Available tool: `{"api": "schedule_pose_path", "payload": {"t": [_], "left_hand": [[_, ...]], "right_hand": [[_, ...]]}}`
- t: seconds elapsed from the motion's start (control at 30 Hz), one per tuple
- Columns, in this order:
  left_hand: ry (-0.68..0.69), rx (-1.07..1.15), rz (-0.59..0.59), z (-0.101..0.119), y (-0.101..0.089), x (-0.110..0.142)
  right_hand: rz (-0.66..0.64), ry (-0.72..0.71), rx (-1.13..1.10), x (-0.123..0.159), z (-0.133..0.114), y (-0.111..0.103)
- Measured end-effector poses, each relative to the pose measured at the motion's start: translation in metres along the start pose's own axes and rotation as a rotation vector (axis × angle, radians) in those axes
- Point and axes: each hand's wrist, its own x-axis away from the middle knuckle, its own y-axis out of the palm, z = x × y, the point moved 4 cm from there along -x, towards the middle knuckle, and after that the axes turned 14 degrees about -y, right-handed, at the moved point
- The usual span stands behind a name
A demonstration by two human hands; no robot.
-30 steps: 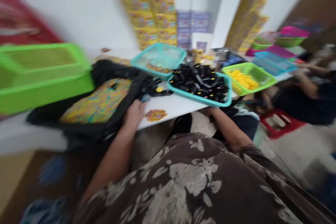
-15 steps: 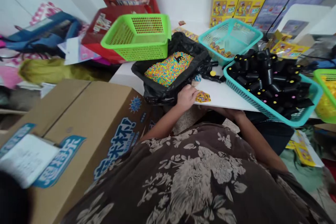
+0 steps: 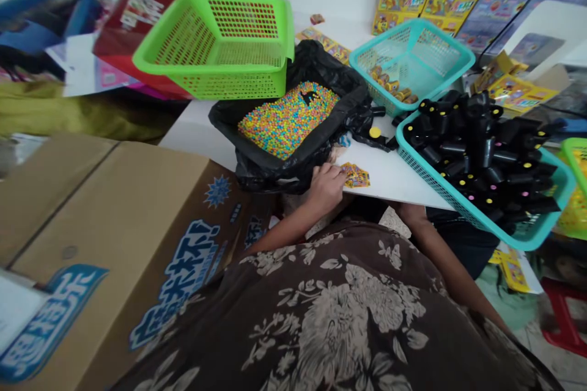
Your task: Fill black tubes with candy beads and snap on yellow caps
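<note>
My left hand (image 3: 326,183) rests at the white table's (image 3: 394,180) near edge. Its fingers are curled, and the tips touch the left edge of a small colourful packet (image 3: 356,176) lying flat there. I cannot make out whether anything sits inside the fingers. Just behind the hand, a black plastic bag (image 3: 270,166) lies open, full of tiny multicoloured beads (image 3: 287,119). My right forearm (image 3: 431,244) runs under the table edge, and that hand is hidden.
A teal basket (image 3: 426,178) heaped with black cylinders stands to the right. Behind it is a second teal basket (image 3: 452,67) holding a few small pieces. A green basket (image 3: 220,79) sits at the back left. A large cardboard box (image 3: 114,226) stands at my left. A yellow cap (image 3: 375,132) lies on the table.
The camera has swung left and down, bringing the cardboard box into view. My left hand has shifted from the bag's edge towards the small packet and now touches it.
</note>
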Motion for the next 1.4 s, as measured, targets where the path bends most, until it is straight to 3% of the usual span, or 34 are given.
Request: {"api": "schedule_pose_path", "payload": {"t": [0.1,0.17,0.27,0.4,0.47,0.6,0.67,0.73,0.83,0.93,1.0,1.13,1.27,1.33,1.4], "left_hand": [[0.009,0.039,0.017,0.001,0.0,-0.006],[0.017,0.08,0.053,0.002,0.0,-0.009],[0.083,0.149,0.114,0.007,0.001,-0.008],[0.278,0.232,0.146,0.026,0.005,-0.001],[0.354,0.262,0.127,0.035,0.006,0.002],[0.419,0.318,0.117,0.045,-0.003,0.006],[0.364,0.417,0.175,0.047,-0.013,0.006],[0.199,0.573,0.188,0.046,-0.019,0.003],[-0.084,0.862,-0.027,0.05,-0.011,-0.004],[-0.206,1.107,-0.258,0.062,0.002,-0.013],[-0.264,1.199,-0.261,0.065,0.005,-0.019],[-0.499,1.358,-0.138,0.049,0.002,-0.026],[-0.589,1.372,-0.05,0.023,-0.012,-0.025],[-0.577,1.306,-0.039,0.014,-0.019,-0.02],[-0.558,1.222,-0.046,0.008,-0.025,-0.014]], "right_hand": [[-0.084,0.049,-0.035,0.03,0.002,-0.003],[-0.1,0.01,-0.124,0.05,-0.002,-0.014],[-0.011,-0.081,-0.461,0.063,-0.022,-0.044],[0.199,0.021,-1.056,0.042,-0.057,-0.084],[0.232,0.051,-1.274,0.023,-0.072,-0.093],[0.321,0.086,-1.41,0.002,-0.083,-0.097],[0.422,0.105,-1.38,0.002,-0.079,-0.098],[0.5,0.128,-1.352,0.003,-0.076,-0.098],[0.556,0.16,-1.383,0.0,-0.075,-0.096],[0.592,0.159,-1.423,-0.007,-0.081,-0.091],[0.586,0.141,-1.41,-0.012,-0.086,-0.087],[0.548,0.019,-1.219,-0.027,-0.09,-0.085],[0.523,-0.135,-0.571,-0.064,-0.101,-0.105],[0.393,-0.088,-0.243,-0.088,-0.114,-0.114],[0.226,-0.013,-0.05,-0.108,-0.126,-0.121]]}}
